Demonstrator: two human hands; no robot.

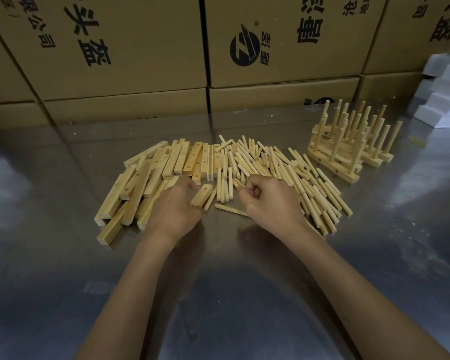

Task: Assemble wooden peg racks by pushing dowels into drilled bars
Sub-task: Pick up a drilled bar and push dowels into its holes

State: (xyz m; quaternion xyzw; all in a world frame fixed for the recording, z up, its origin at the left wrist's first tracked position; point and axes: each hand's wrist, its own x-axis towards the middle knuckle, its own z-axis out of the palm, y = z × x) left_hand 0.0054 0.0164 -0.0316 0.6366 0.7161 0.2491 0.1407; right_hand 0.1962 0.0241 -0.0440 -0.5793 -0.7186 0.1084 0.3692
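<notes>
A pile of drilled wooden bars (151, 178) lies left of centre on the metal table (218, 281). To its right, loose dowels (278, 165) are spread in a heap. My left hand (176, 209) grips the near end of one drilled bar (202, 195), which points away from me with a hole showing on top. My right hand (268, 201) is curled into a fist at the dowel heap's front edge, with a dowel tip (240, 187) peeking out between thumb and finger. A single dowel (230, 210) lies flat between the hands. Finished peg racks (348, 146) stand stacked at the right.
Large printed cardboard boxes (140, 61) form a wall along the back of the table. White foam blocks (447, 87) are stacked at the far right. Small wood crumbs dot the shiny table surface.
</notes>
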